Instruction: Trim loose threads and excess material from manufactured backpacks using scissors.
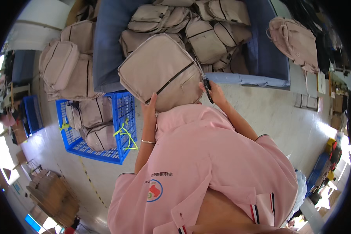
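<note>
Below the large blue fabric-lined bin (249,79), I hold a beige, squarish fabric backpack (156,68) before my belly. My left fingers (153,98) pinch its lower-left edge; my right fingers (202,85) curl round black-handled scissors (210,93) at its right edge. I'd keep that seam taut, blades clear of cloth. My chest bears dark lettering (162,174) and a blue-ringed emblem (155,190).
</note>
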Available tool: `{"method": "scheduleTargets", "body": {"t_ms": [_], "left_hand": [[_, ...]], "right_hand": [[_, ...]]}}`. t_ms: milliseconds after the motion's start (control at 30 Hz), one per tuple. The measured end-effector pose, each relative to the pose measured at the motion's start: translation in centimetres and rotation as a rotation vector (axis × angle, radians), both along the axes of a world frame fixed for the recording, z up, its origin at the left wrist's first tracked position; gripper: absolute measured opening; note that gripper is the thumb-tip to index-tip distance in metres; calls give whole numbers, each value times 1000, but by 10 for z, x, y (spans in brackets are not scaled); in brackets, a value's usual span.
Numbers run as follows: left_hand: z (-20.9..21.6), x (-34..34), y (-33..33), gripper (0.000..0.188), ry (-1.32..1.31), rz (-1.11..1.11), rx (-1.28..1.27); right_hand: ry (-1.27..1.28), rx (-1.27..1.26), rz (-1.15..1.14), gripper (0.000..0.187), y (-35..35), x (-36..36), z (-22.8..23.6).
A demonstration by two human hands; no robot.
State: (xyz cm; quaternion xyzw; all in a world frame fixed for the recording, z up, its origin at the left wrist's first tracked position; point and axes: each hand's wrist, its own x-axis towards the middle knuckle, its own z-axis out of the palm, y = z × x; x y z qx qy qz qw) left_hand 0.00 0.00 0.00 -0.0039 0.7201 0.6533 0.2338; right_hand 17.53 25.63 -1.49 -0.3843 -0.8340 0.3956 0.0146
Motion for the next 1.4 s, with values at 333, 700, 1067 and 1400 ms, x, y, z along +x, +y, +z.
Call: {"method": "scheduleTargets", "body": {"t_ms": [333,700,1067,1400], "left_hand": [[30,4,-4,55,-341,302,356],[116,22,-211,52,6,872,453],[148,-79,-531,56,656,853,-36],[-11,-199,-542,24,425,905,-756]], "right_hand": [[235,-406,-11,37,11,38,1],[121,-385,-8,44,7,23,28],[277,-491,35,24,41,-36,7],[112,160,-12,45,-13,-144,37]]}}
